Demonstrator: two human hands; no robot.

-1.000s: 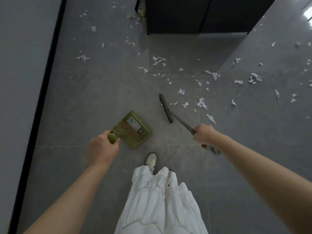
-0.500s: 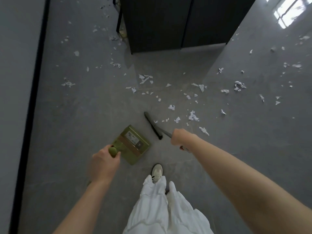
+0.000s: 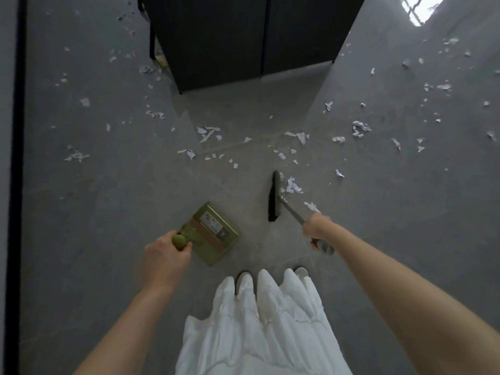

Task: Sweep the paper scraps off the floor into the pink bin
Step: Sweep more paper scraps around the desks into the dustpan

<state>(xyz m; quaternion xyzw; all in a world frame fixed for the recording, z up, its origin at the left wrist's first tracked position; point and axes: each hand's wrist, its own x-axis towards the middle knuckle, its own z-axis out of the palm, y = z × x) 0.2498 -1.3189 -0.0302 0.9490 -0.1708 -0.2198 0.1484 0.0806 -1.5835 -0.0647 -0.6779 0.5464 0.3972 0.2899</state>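
On the grey floor (image 3: 113, 212), white paper scraps (image 3: 293, 185) lie scattered ahead, some just beside the dark brush head (image 3: 273, 197). The right hand (image 3: 316, 228) grips the brush handle with curled fingers, and the left hand (image 3: 165, 255) grips the handle of the green dustpan (image 3: 216, 234), which rests on the floor left of the brush. White shoes (image 3: 244, 277) and white trousers (image 3: 259, 334) show below.

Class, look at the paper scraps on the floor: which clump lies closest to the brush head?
The crumpled white clump just right of the brush head, almost touching its bristles. The other paper scraps lie farther off, toward the dark cabinet and both sides.
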